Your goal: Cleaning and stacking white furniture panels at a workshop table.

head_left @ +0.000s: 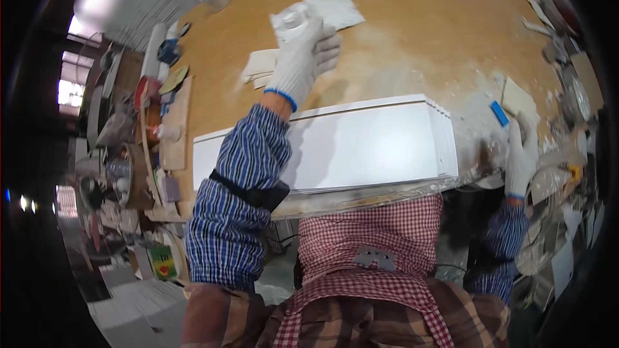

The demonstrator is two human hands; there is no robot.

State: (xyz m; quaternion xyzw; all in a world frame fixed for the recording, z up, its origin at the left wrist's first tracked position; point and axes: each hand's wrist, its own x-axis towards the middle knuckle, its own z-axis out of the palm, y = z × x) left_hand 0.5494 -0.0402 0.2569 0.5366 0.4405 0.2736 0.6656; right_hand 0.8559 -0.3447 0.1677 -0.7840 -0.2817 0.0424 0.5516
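Note:
My left hand (302,55), in a white knit glove with a blue cuff, reaches across the table. Its fingers are curled at a small white round container (293,20), and it looks closed on it; the thumb is hidden. White crumpled sheets (338,8) lie beside and beneath the container. Nearer me is a stack of long white panels (367,145), under my left forearm. At the right table edge my gloved right hand (522,148) rests with its fingers stretched forward, apparently holding nothing. Close to those fingertips are a blue block (499,113) and a beige sheet (519,98).
White powder covers parts of the wooden table (412,32). Folded beige cloths or sheets (260,66) lie left of my left wrist. Crowded tools and containers, including a round bin (132,177), line the left side. More clutter (548,180) borders the right.

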